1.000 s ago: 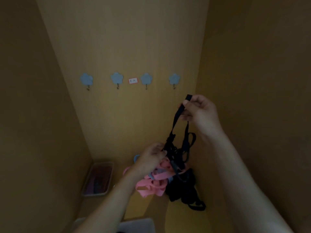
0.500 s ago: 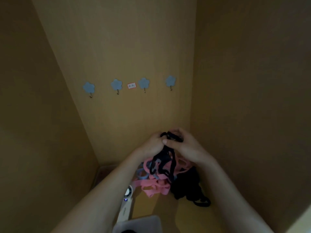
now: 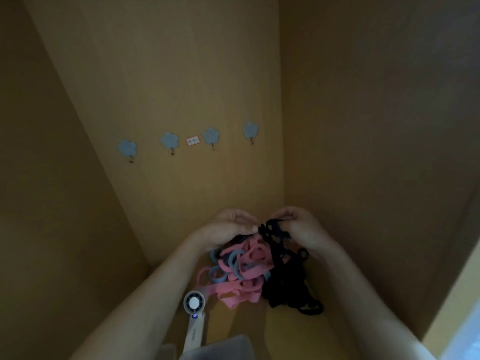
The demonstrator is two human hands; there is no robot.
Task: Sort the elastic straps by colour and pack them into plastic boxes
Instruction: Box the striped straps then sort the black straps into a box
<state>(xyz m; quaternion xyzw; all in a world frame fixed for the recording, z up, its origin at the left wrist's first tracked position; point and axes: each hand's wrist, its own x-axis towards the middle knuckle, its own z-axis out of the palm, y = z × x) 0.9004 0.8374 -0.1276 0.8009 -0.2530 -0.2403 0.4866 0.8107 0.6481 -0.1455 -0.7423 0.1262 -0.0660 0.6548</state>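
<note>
Fingertips (image 3: pixel 288 219) of right hand (image 3: pixel 304 231) & left hand (image 3: pixel 228 229) curl in, pinching bunched black strap (image 3: pixel 271 231) btwn them, just above pink/blue pile (image 3: pixel 246 271).

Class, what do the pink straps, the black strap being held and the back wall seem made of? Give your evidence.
Pink straps: probably woven elastic fabric, matt; flat bands flop in soft loops.
Black strap: likely the same, matt; it droops limply from the right hand.
Back wall: seemingly wood-look board, smooth, with faint grain; real wood or laminate is unclear.
</note>
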